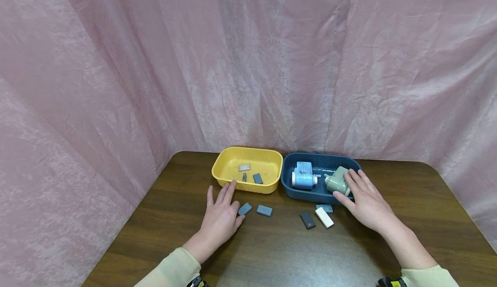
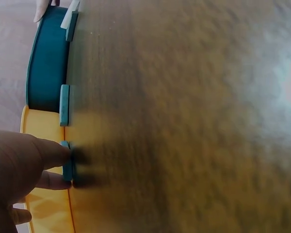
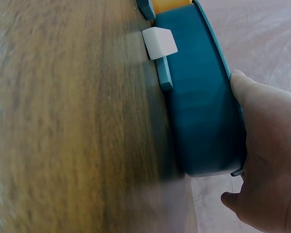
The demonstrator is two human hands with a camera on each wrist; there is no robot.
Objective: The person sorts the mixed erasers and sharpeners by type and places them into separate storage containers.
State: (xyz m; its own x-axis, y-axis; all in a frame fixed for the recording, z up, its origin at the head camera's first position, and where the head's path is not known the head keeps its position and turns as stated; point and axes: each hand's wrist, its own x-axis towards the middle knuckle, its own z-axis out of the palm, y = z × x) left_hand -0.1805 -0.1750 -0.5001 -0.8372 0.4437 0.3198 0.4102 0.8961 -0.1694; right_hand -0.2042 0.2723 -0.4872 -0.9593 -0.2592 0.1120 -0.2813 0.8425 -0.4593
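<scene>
My left hand is at the front of the yellow bin, its thumb and index finger pinching a small blue-grey rectangular block on the table. The other fingers spread toward the bin's front rim. At the right end of the dark blue bin, my right hand lies with fingers extended over a green rounded device, the thumb by the near rim. That thumb shows at the bin's edge in the right wrist view. A light-blue device with white ends lies left of the green one.
Another blue-grey block lies right of my left hand. Before the blue bin are a dark block, a white block and a blue block. Inside the yellow bin are a pale block and two darker ones. A pink curtain hangs behind.
</scene>
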